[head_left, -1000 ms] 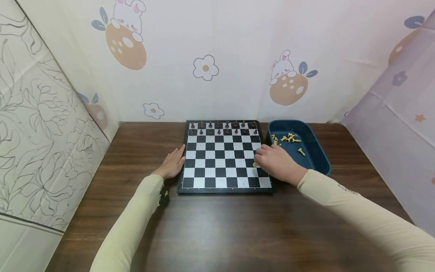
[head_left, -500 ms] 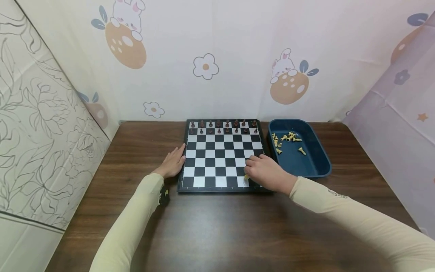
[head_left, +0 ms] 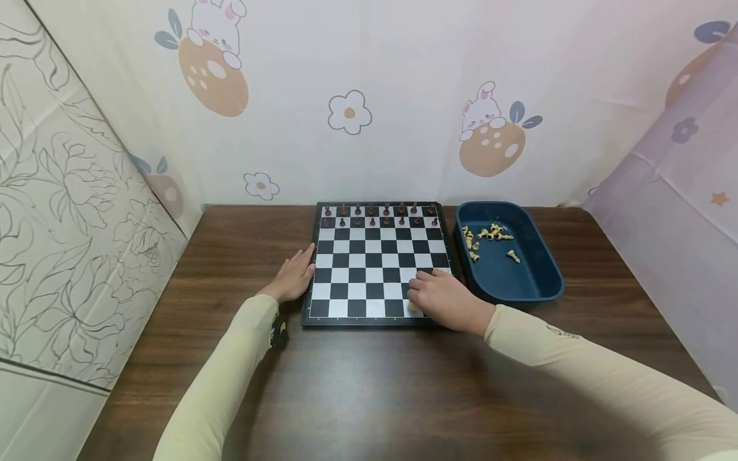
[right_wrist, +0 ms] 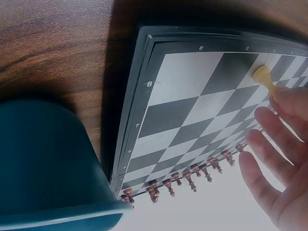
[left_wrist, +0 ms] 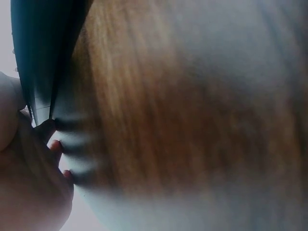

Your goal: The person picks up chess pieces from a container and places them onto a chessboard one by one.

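My right hand is over the near right part of the chessboard, pinching a pale yellow chess piece between thumb and forefinger. In the right wrist view the piece's round base faces the squares close to the board's near edge, and the other fingers spread loosely. My left hand lies flat on the table with its fingertips against the board's left edge. Dark red chess pieces stand in two rows along the far side of the board. In the left wrist view the board's dark side rises beside my fingers.
A blue tray stands on the wooden table just right of the board. Several pale yellow chess pieces lie loose in it, mostly toward its far left. A patterned curtain hangs behind the table.
My right hand has moved left and toward the near edge with the yellow chess piece, away from the tray side. My left hand has stayed at the board's edge.
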{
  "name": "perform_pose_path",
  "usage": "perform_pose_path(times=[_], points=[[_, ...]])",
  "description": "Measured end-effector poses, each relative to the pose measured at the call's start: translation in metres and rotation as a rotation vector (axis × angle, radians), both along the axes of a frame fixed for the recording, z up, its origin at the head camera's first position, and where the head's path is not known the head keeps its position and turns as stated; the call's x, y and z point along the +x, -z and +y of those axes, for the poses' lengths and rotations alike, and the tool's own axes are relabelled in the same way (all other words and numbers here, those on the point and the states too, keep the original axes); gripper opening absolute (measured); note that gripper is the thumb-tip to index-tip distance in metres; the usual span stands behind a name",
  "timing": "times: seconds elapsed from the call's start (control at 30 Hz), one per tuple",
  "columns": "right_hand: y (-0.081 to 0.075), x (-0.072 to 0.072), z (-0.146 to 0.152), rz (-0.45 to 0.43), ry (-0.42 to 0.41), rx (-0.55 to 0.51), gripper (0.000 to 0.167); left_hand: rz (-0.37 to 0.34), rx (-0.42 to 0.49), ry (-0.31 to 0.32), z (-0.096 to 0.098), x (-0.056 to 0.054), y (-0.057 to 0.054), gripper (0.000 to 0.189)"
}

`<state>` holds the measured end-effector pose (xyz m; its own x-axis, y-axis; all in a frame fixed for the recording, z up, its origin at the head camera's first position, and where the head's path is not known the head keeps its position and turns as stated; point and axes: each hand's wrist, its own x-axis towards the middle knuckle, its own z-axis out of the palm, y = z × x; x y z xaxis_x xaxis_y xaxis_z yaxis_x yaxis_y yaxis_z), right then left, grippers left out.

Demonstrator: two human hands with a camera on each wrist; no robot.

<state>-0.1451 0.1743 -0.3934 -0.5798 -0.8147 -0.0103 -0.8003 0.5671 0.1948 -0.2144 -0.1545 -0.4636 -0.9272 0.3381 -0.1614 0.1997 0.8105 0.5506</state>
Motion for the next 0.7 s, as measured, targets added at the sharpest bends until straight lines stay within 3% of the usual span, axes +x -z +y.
perform_pose_path(times=[0.47,0.7], points=[[-0.008,-0.004,0.007,0.0,0.02,-0.057,0.016,-0.011,0.01,-0.001,-0.001,0.001,-0.001,0.056],[-0.027,-0.014,0.024,0.017,0.127,-0.079,0.025,-0.02,0.004,0.003,-0.001,0.001,-0.002,0.056]])
